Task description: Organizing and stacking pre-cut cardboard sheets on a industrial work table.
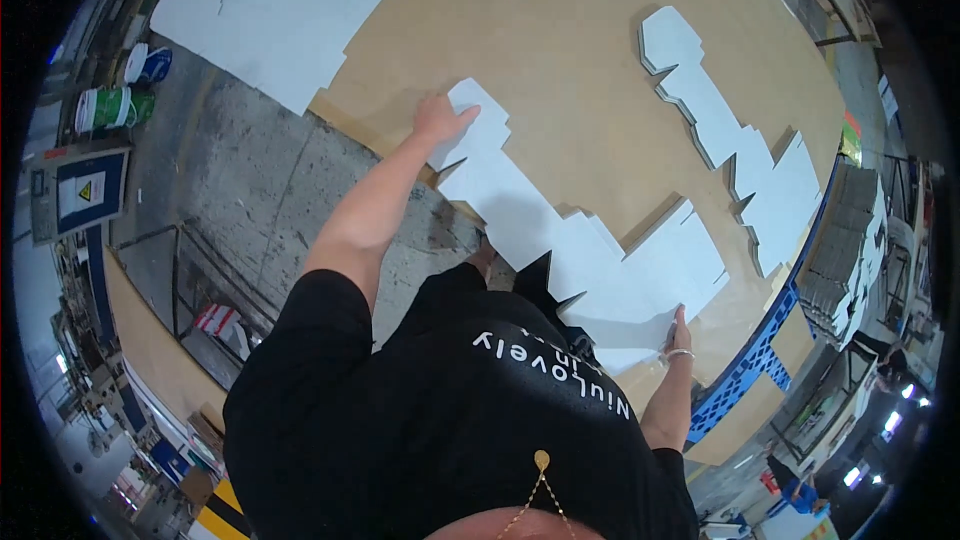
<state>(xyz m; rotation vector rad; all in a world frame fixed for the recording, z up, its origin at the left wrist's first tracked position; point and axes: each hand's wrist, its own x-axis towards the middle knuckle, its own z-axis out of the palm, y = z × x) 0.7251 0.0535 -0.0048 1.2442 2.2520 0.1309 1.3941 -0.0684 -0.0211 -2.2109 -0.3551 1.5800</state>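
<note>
Two stacks of white die-cut cardboard blanks lie on the wide brown table [590,70]. The nearer stack [570,250] runs its long axis slantwise between both hands, overhanging the table's near edge. Left hand [438,120] lies flat on its far end; right hand [678,332] pinches its near corner. The farther stack [740,150] lies well apart, untouched.

Bright, even overhead light, soft shadows, sharp centre, strong fisheye bending toward dark rim.

A die-cut cardboard stack [580,250] lies on the table [560,70], between left hand [440,120] and right hand [678,335].
</note>
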